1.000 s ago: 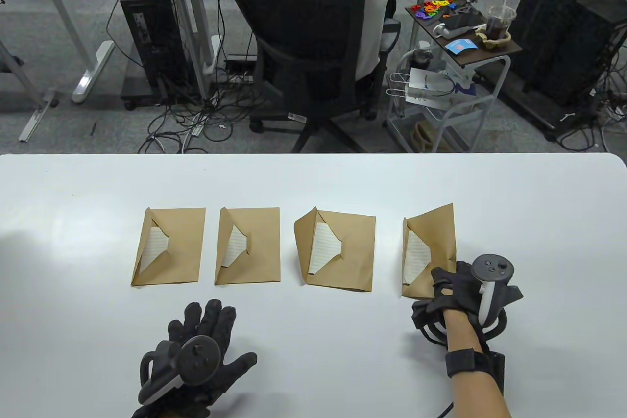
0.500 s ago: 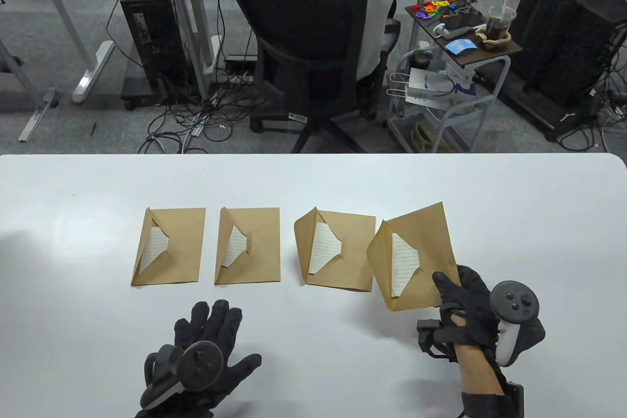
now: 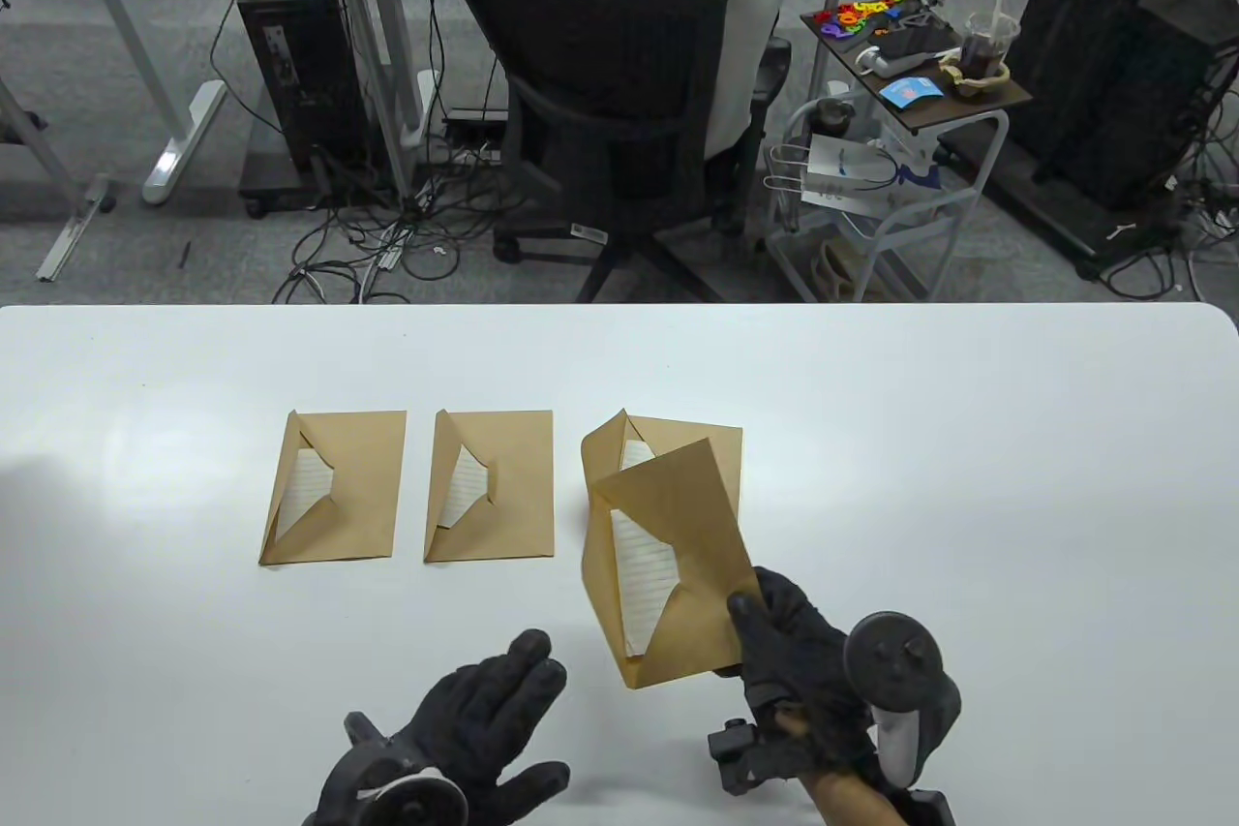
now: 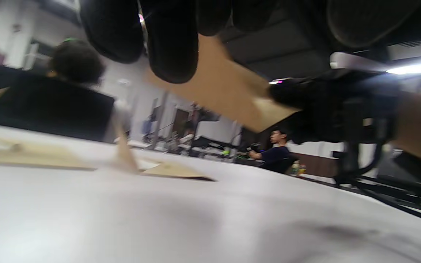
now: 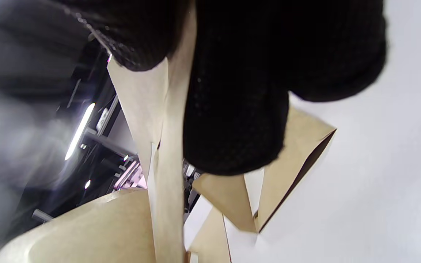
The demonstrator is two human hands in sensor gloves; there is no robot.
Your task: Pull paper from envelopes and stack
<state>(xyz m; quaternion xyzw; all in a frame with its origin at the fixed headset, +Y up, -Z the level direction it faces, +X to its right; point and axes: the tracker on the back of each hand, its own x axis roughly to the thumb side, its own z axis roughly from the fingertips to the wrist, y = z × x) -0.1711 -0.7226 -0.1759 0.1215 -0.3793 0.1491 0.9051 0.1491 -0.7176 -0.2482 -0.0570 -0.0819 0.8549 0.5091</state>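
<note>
My right hand [image 3: 803, 671] pinches a lifted envelope [image 3: 678, 574]; my left hand [image 3: 465, 749] is spread wide. Only the right wrist view shows fingers [image 5: 232, 120] clamping its edge.

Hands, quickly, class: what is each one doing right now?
Left hand: open, fingers spread, holding nothing.
Right hand: pinching the lifted envelope by its near corner, above the table.
</note>
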